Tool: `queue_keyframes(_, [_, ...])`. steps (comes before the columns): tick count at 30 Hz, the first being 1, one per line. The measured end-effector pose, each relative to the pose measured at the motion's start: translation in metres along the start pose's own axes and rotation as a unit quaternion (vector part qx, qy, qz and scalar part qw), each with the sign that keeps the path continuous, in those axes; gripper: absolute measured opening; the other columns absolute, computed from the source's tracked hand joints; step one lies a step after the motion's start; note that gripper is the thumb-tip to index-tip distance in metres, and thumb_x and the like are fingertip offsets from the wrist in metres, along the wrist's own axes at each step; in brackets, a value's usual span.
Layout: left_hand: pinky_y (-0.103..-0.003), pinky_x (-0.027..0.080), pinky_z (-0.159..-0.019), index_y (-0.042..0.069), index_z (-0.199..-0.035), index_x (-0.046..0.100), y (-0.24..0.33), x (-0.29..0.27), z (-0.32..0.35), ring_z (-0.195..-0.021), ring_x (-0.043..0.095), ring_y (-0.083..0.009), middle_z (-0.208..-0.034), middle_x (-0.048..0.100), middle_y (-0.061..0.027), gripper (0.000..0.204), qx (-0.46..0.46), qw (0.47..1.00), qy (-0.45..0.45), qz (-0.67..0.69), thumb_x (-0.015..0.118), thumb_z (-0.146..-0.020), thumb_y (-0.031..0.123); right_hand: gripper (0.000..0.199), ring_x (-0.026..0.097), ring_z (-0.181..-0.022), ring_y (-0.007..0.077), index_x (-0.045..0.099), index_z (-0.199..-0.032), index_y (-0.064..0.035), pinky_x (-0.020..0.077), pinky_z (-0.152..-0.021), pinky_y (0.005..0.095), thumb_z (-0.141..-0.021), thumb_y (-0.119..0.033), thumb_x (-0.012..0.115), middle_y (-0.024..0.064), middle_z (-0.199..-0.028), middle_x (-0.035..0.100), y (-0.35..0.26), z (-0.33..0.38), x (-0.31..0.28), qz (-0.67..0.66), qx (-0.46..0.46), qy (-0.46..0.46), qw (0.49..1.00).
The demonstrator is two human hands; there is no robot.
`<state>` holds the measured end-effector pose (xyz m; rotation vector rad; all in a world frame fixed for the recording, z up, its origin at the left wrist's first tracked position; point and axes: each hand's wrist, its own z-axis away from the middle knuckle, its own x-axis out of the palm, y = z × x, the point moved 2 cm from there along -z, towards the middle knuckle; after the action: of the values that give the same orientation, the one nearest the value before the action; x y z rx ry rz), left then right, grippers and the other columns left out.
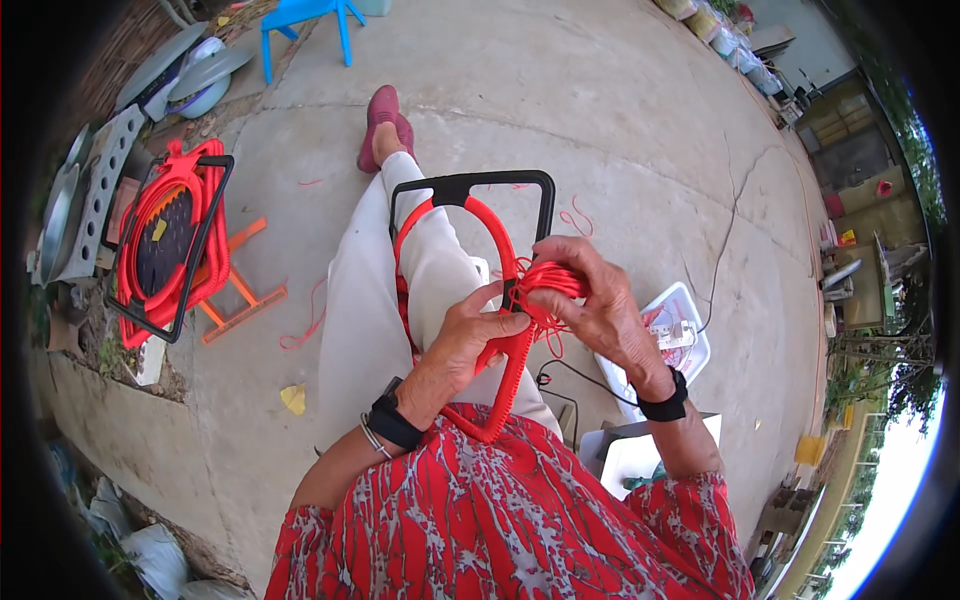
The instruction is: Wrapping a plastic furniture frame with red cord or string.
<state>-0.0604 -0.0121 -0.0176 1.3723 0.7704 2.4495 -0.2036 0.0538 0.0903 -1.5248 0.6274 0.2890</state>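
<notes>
Over my lap is a red ring-shaped frame [492, 222] with a black squared handle [545, 205] at its far side. Its lower part is wrapped in red cord. My left hand [462, 338] grips the frame near its middle, thumb pressed by the black joint. Pinched in my right hand [598, 298] is a bundle of red cord [553, 282], held against the frame's right side. Loose strands hang below it. The fingertips of my right hand are partly hidden by the cord.
Finished-looking red frames with black handles [170, 245] are stacked at left on an orange stand [240, 300]. A white tray [690, 305] at right carries a power strip [675, 335] with a cable. A blue stool [300, 22] stands far ahead. Cord scraps [577, 212] lie on the concrete floor.
</notes>
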Motion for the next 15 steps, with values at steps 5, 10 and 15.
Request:
queue_keyframes(5, [-0.021,0.035,-0.045,0.005,-0.13,0.045,-0.002,-0.004,-0.002,-0.067,0.061,-0.0096,-0.083,0.064,-0.0042,0.062,0.014,1.0,-0.009,0.001,0.075,-0.077,0.013,0.055,0.06,-0.1,0.0177,0.048,-0.127,-0.0043,0.0504,-0.086,0.0327,-0.078,-0.009,0.073,0.0107,-0.117,0.058,0.001,0.017,0.008,-0.104,0.04,-0.021,0.994])
queue_keyframes(10, [-0.021,0.036,-0.043,0.007,-0.123,0.049,-0.002,-0.001,-0.002,-0.063,0.057,-0.0086,-0.083,0.062,-0.0025,0.049,0.007,1.0,-0.005,-0.015,0.072,-0.08,0.012,0.063,0.059,-0.091,0.0133,0.042,-0.135,-0.0035,0.0502,-0.078,0.03,-0.078,-0.002,0.07,0.0098,-0.115,0.057,0.016,0.014,0.003,-0.282,0.146,-0.06,0.946])
queue_keyframes(15, [-0.021,0.037,-0.043,0.008,-0.116,0.054,-0.007,-0.004,-0.006,-0.064,0.058,-0.0076,-0.081,0.062,-0.0018,0.043,0.012,1.0,0.013,-0.017,0.073,-0.079,0.013,0.032,0.055,-0.086,0.0182,0.057,-0.105,-0.0026,0.0465,-0.07,0.0312,-0.075,-0.002,0.068,0.0075,-0.103,0.058,0.001,0.004,0.018,0.156,0.012,-0.08,0.984])
